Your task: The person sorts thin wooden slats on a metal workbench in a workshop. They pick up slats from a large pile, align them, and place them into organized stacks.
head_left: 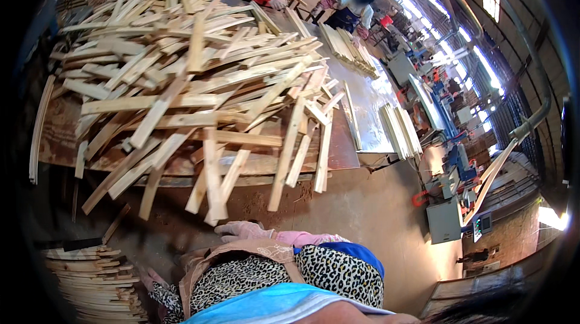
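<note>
A table (pixel 61 142) bears heaped wooden strips (pixel 175 102); whether left hand (pixel 154 279) or right hand (pixel 239 230) grips, I can't tell.

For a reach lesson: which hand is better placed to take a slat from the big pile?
The right hand, probably: it appears near a slat jutting from the big pile, while the left hand shows lower, beside the stacked slats.
</note>
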Demonstrator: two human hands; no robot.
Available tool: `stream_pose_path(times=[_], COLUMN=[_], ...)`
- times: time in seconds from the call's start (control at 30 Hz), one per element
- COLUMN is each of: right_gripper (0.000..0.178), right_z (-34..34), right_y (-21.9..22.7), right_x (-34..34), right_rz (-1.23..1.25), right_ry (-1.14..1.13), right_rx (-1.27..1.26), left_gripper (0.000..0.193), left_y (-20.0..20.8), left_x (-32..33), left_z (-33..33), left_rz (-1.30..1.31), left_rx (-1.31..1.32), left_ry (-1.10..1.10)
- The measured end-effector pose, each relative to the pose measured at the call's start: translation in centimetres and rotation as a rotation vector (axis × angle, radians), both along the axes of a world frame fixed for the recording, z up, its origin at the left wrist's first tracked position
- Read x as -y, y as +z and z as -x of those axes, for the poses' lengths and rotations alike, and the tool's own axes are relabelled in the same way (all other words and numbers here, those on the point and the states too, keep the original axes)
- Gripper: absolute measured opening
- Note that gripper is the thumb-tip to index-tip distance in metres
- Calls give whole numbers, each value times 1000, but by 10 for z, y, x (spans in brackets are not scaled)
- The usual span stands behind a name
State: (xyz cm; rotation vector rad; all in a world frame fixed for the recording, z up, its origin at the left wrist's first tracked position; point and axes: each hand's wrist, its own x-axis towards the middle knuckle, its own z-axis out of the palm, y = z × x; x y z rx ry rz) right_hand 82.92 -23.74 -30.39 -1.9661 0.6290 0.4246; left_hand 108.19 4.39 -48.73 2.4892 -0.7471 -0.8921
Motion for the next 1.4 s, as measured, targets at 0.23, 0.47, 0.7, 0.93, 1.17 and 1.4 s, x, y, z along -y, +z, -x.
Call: stream_pose_path(times=[0.23, 0.47, 0.7, 0.93, 1.17, 1.4], right_gripper=[45, 58, 85, 86, 88, 47], right_z=[186, 279, 255, 373, 417, 389], right_y=[3, -56, -96, -78, -99, -81], right_x=[130, 273, 355, 355, 366, 486], right_rz=[95, 520, 870, 537, 367, 384], right_ry=[-373, -925, -1089, -987, -1197, -518], right_rx=[44, 15, -245, -315, 176, 222], left_gripper=[30, 57, 83, 71, 67, 96], left_y=[66, 113, 100, 95, 110, 145], left_x=[136, 307, 457, 528, 560, 669], left_z=[121, 259, 331, 351, 388, 469], left_rz=[-229, 410, 526, 446, 517, 152], left_rx=[-16, 178, 251, 246, -30, -361], left_ry=[-256, -339, -634, -796, -695, -319])
